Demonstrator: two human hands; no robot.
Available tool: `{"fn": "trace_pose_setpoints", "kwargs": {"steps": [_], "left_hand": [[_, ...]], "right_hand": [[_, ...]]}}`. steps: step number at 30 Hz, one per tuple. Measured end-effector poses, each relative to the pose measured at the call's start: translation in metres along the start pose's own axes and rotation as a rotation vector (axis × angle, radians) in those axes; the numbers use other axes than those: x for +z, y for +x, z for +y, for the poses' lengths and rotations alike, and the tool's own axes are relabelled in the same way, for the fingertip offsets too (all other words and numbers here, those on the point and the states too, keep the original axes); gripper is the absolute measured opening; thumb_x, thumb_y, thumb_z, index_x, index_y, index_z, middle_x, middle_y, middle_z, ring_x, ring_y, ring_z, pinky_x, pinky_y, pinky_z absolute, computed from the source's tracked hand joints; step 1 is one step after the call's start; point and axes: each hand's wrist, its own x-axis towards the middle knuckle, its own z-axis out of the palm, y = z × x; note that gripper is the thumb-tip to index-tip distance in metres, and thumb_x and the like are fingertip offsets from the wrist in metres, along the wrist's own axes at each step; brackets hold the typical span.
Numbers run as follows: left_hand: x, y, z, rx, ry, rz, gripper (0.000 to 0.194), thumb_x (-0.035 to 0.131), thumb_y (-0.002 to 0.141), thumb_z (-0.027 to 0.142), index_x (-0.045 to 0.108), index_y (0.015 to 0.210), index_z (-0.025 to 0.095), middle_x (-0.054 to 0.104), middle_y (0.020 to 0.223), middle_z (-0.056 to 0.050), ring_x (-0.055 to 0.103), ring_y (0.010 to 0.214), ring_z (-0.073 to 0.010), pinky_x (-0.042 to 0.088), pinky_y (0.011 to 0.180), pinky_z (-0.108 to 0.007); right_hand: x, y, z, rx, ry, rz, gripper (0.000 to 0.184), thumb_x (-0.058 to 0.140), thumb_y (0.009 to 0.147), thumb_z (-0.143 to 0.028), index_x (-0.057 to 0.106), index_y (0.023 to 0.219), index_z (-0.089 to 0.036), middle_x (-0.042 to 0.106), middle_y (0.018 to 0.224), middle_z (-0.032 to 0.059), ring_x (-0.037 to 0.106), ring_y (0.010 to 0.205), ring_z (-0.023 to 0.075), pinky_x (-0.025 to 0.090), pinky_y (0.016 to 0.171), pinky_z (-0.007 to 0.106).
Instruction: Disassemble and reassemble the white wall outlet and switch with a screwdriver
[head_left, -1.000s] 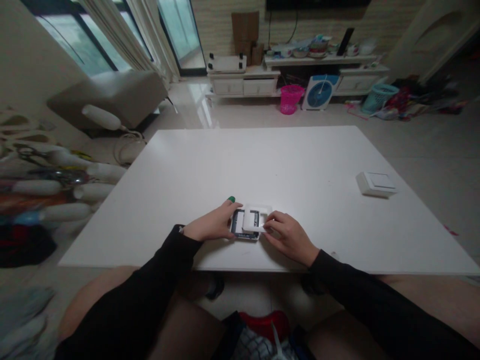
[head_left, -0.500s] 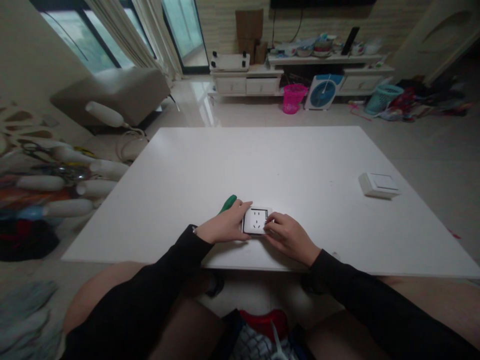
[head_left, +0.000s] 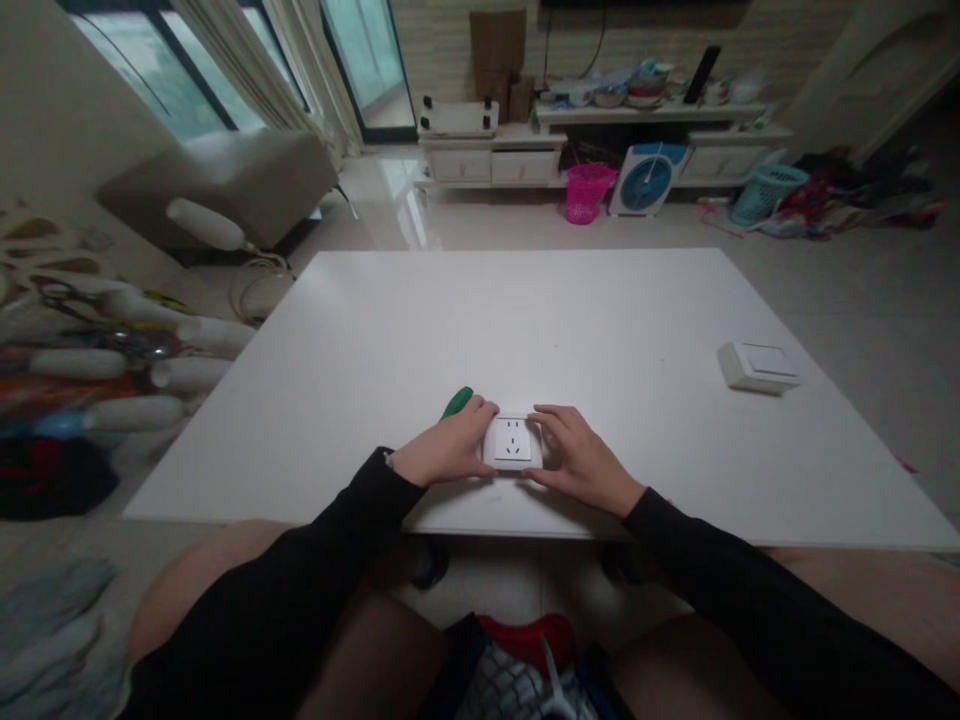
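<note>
A white wall socket (head_left: 513, 440) with a smooth white frame around its slotted face lies near the front edge of the white table (head_left: 420, 320). My left hand (head_left: 454, 440) grips its left side, thumb at the near corner and fingers at the far one. On the opposite side, my right hand (head_left: 581, 460) holds the right edge between thumb and fingers. A green handle (head_left: 457, 402) sticks out beyond my left hand; its other end is hidden beneath the hand.
A white boxed wall switch (head_left: 759, 367) rests at the table's right side. Beyond the table stand a pink basket (head_left: 586, 195), a blue fan (head_left: 649, 182) and a low cabinet (head_left: 461, 167). Several white rollers (head_left: 135, 413) lie at the left.
A white frame now covers the socket's dark border. My right fingers have gone from pinching at the socket's right side to spanning its right edge. My left hand has barely moved.
</note>
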Motion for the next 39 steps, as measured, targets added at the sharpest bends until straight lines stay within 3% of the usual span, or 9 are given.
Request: {"fn": "trace_pose_setpoints", "kwargs": {"steps": [7,14,21,26,34,39], "left_hand": [[0.002,0.001,0.001,-0.004,0.018,0.018,0.070,0.091,0.067,0.028,0.049,0.123,0.019,0.054,0.128,-0.013,0.059,0.114,-0.0314,0.053,0.096,-0.044],[0.001,0.002,-0.002,0.038,0.024,0.012,0.072,0.091,0.070,0.027,0.050,0.127,0.017,0.058,0.128,-0.013,0.059,0.116,-0.0313,0.053,0.095,-0.042],[-0.001,0.005,-0.002,0.034,0.075,0.009,0.068,0.093,0.066,0.029,0.058,0.123,0.016,0.062,0.120,-0.012,0.062,0.110,-0.0310,0.053,0.092,-0.041],[-0.003,0.008,-0.001,0.011,0.106,0.012,0.069,0.096,0.062,0.033,0.062,0.119,0.016,0.065,0.117,-0.012,0.063,0.107,-0.0313,0.052,0.091,-0.041],[-0.004,0.010,0.000,-0.006,0.119,-0.002,0.075,0.100,0.059,0.036,0.064,0.120,0.011,0.066,0.118,-0.014,0.064,0.108,-0.0332,0.053,0.093,-0.042],[-0.005,0.010,0.001,-0.016,0.128,-0.003,0.080,0.102,0.057,0.036,0.062,0.123,0.013,0.065,0.121,-0.014,0.064,0.110,-0.0318,0.052,0.094,-0.039]], "right_hand": [[0.009,-0.002,0.009,0.032,0.112,-0.043,0.079,0.087,0.079,-0.026,0.045,0.145,-0.026,0.055,0.147,0.0176,0.054,0.138,0.0349,0.047,0.113,0.061],[0.003,0.008,0.004,0.062,0.182,-0.053,0.071,0.086,0.072,-0.016,0.050,0.132,-0.024,0.057,0.130,0.0120,0.060,0.120,0.0301,0.055,0.101,0.050],[0.005,0.009,0.004,0.139,0.241,-0.059,0.077,0.093,0.067,-0.020,0.053,0.133,-0.021,0.056,0.127,0.0117,0.060,0.116,0.0300,0.058,0.097,0.050],[0.009,0.007,0.007,0.173,0.293,-0.080,0.080,0.093,0.069,-0.022,0.054,0.139,-0.019,0.053,0.134,0.0146,0.058,0.122,0.0312,0.057,0.103,0.053],[0.010,0.008,0.013,0.162,0.326,-0.092,0.079,0.095,0.070,-0.034,0.059,0.139,-0.021,0.054,0.136,0.0144,0.059,0.126,0.0330,0.056,0.105,0.057],[0.003,0.008,0.011,0.061,0.219,-0.133,0.079,0.090,0.076,-0.035,0.055,0.145,-0.020,0.055,0.137,0.0152,0.059,0.126,0.0334,0.053,0.109,0.056]]}}
